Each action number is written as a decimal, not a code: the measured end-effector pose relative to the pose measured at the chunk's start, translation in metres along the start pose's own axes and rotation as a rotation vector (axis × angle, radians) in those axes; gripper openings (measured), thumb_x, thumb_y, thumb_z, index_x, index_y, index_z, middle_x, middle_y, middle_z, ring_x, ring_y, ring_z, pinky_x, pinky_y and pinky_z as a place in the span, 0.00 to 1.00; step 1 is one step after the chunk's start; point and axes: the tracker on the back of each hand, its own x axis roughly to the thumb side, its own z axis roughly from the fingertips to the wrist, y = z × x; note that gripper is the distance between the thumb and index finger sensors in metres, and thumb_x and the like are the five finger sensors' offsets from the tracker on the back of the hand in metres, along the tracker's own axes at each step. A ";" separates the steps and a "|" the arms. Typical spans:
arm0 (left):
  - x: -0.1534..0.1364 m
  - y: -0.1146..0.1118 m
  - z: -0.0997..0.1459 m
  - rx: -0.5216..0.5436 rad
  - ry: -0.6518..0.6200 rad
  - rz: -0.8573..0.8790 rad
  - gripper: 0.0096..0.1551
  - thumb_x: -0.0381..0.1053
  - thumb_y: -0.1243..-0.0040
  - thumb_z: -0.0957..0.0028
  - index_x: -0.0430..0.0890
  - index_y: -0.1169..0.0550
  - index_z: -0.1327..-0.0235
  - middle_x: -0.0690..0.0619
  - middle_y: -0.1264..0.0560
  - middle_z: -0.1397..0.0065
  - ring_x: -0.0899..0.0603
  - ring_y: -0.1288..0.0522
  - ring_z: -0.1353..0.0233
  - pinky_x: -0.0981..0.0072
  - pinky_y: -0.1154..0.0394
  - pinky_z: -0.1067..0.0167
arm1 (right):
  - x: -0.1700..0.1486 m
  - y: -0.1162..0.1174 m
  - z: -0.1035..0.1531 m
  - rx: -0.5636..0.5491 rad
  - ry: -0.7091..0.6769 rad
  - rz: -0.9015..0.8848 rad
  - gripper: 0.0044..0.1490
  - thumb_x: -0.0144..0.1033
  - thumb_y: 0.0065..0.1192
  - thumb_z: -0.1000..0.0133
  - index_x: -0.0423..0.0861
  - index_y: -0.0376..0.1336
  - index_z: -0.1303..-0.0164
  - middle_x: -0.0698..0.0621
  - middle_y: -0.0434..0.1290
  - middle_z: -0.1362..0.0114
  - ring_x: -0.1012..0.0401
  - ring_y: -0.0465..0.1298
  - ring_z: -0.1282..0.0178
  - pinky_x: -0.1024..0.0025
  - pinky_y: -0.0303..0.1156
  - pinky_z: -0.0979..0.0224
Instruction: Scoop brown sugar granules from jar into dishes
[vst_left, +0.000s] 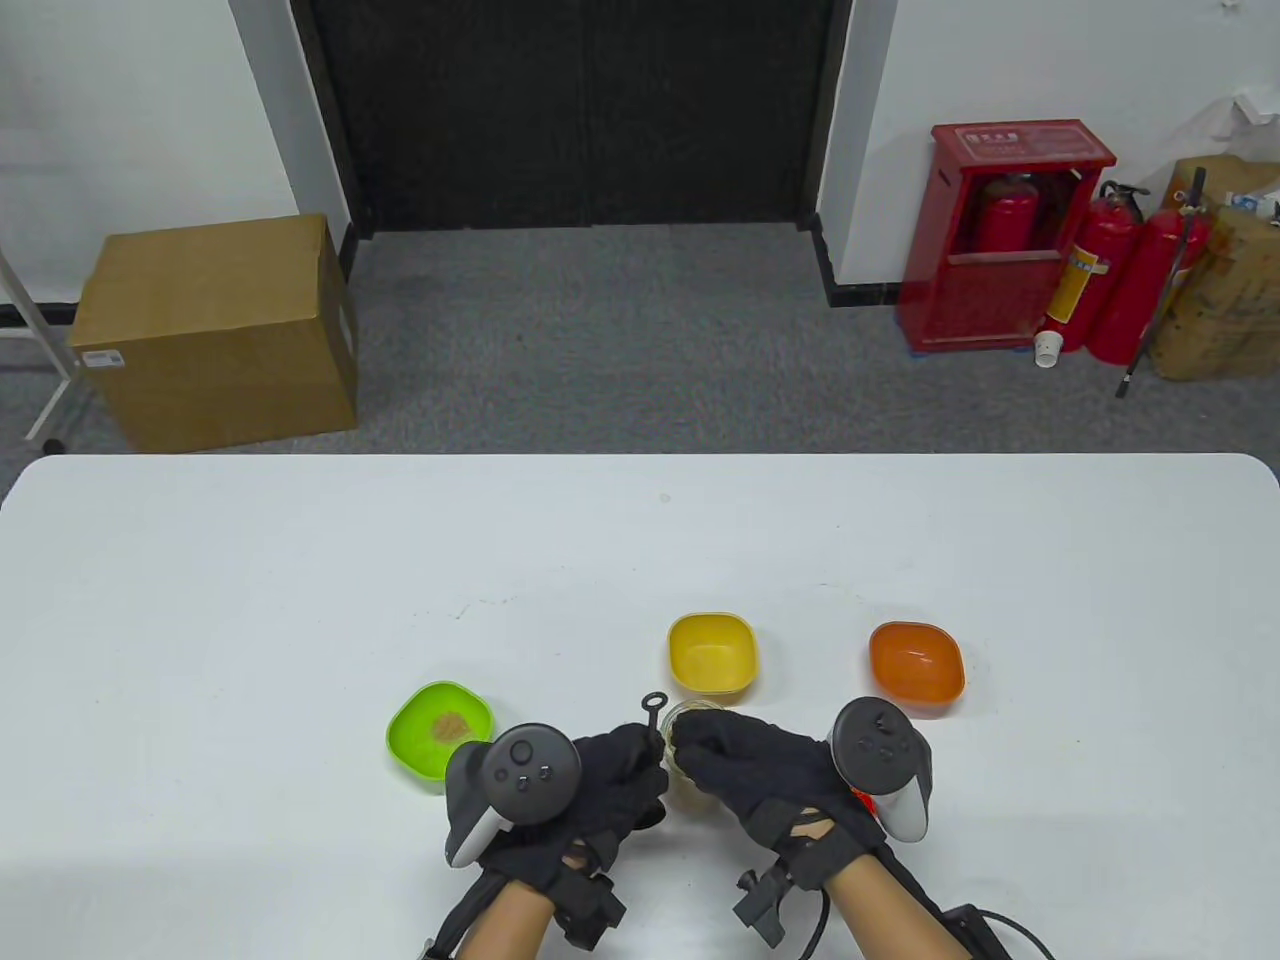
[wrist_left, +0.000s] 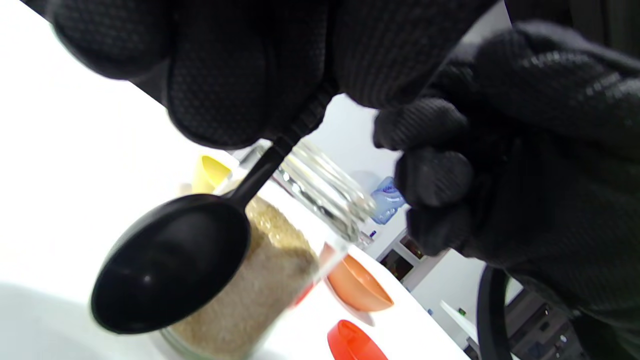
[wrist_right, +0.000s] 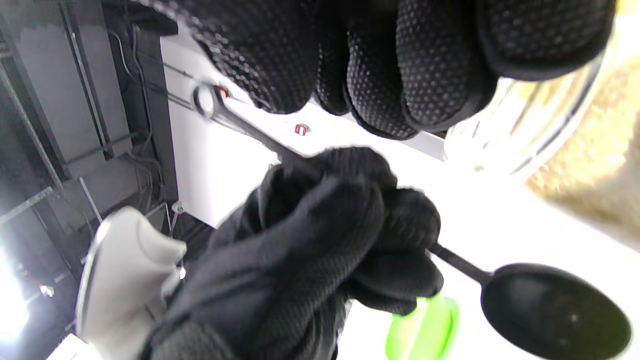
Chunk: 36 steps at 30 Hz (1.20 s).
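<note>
My left hand (vst_left: 610, 780) grips a black measuring spoon (vst_left: 652, 712) by its handle. In the left wrist view the spoon's bowl (wrist_left: 170, 262) is empty and hangs just outside the glass jar (wrist_left: 270, 285), which holds brown sugar. My right hand (vst_left: 745, 765) grips the jar (vst_left: 688, 712) from the right and hides most of it. The green dish (vst_left: 440, 738) to the left holds a little brown sugar. The yellow dish (vst_left: 711, 652) and the orange dish (vst_left: 916, 663) stand behind the hands. The spoon bowl (wrist_right: 555, 310) also shows in the right wrist view.
A red lid (wrist_left: 352, 342) lies on the table by the jar, under my right hand's tracker (vst_left: 880, 760). The white table (vst_left: 300, 600) stretches far and left. Beyond it are a cardboard box (vst_left: 215, 330) and fire extinguishers (vst_left: 1090, 270) on the floor.
</note>
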 end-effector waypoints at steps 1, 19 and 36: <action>-0.002 0.003 0.000 0.011 0.007 0.005 0.26 0.53 0.27 0.47 0.45 0.21 0.39 0.48 0.15 0.43 0.45 0.12 0.51 0.46 0.20 0.49 | 0.001 -0.004 0.000 -0.020 0.000 -0.005 0.30 0.34 0.71 0.43 0.31 0.69 0.35 0.30 0.78 0.39 0.40 0.77 0.51 0.40 0.75 0.54; -0.060 0.045 0.017 0.237 0.190 0.317 0.24 0.56 0.34 0.42 0.45 0.23 0.39 0.48 0.14 0.45 0.44 0.12 0.54 0.46 0.19 0.52 | -0.072 -0.043 -0.064 -0.198 0.490 0.457 0.34 0.39 0.70 0.42 0.26 0.67 0.37 0.38 0.84 0.57 0.50 0.79 0.70 0.51 0.77 0.71; -0.082 0.050 0.027 0.345 0.301 0.485 0.24 0.60 0.38 0.40 0.46 0.20 0.41 0.47 0.13 0.44 0.44 0.12 0.54 0.48 0.19 0.52 | -0.116 -0.027 -0.087 -0.099 0.750 0.497 0.39 0.44 0.68 0.40 0.23 0.65 0.36 0.41 0.86 0.60 0.53 0.80 0.73 0.56 0.78 0.74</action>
